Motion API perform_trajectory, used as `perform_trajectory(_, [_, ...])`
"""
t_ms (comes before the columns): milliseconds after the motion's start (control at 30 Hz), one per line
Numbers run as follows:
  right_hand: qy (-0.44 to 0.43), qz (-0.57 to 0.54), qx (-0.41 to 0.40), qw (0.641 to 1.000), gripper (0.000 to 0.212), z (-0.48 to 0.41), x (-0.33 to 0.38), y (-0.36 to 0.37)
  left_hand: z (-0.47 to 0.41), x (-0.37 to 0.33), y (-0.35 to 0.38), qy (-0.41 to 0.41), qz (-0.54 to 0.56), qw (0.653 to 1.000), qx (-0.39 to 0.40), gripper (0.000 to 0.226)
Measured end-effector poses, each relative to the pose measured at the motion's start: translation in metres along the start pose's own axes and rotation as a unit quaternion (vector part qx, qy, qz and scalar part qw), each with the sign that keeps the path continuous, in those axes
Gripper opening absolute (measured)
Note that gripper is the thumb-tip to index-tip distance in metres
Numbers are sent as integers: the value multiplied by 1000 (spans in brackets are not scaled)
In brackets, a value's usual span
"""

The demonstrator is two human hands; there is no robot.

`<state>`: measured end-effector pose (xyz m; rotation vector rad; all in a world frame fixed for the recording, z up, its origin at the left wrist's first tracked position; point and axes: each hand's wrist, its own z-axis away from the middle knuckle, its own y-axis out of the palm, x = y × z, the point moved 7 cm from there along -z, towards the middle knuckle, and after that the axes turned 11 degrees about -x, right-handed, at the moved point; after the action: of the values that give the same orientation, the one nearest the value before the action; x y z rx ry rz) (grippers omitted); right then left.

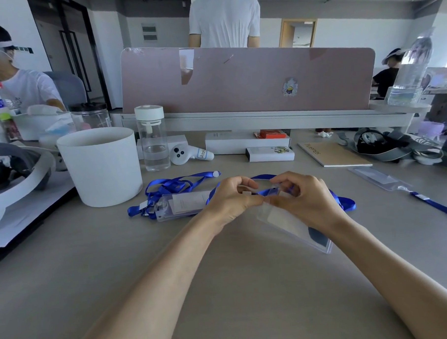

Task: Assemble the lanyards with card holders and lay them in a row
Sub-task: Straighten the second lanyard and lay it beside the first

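Lanyard (343, 202) in blue ribbon loops on the tabletop (222, 284) behind both hands, its clip end drawn up between them at the centre of the view. The left hand (234, 198) has its grip pressed together, thumb and forefinger pinching the small clip piece and ribbon end. The right hand (299, 195) pinches the top edge of a clear card holder (294, 225), thumb tips of the 2 hands almost touching; the holder slants down and toward the person, under the right wrist, with its lower end lifted just clear of the tabletop or resting on it, I cannot tell which. Just left of the hands lies a heap of more blue lanyards (167, 187) tangled over a second clear holder (185, 204) with a white card inside. Well apart to the right, 1 finished holder (379, 179) lies flat with its blue strap (436, 207) trailing toward the right edge. Farther left stands a white round bucket (102, 167), beside it a clear water bottle (153, 139) with a white cap, then a white handheld controller (188, 154). Behind these sit white boxes (247, 142), a tan notebook (334, 154) and a pink desk divider (246, 78).
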<state>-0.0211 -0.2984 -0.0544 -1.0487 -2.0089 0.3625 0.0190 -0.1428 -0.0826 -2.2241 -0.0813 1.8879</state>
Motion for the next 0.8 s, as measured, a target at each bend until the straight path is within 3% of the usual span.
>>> perform_trajectory(400, [3, 68, 33, 997, 41, 5, 10, 3, 5, 2, -1, -15, -16, 1000, 13, 23])
perform_trajectory(800, [-54, 156, 22, 986, 29, 10, 28, 1, 8, -1, 2, -11, -24, 999, 21, 23])
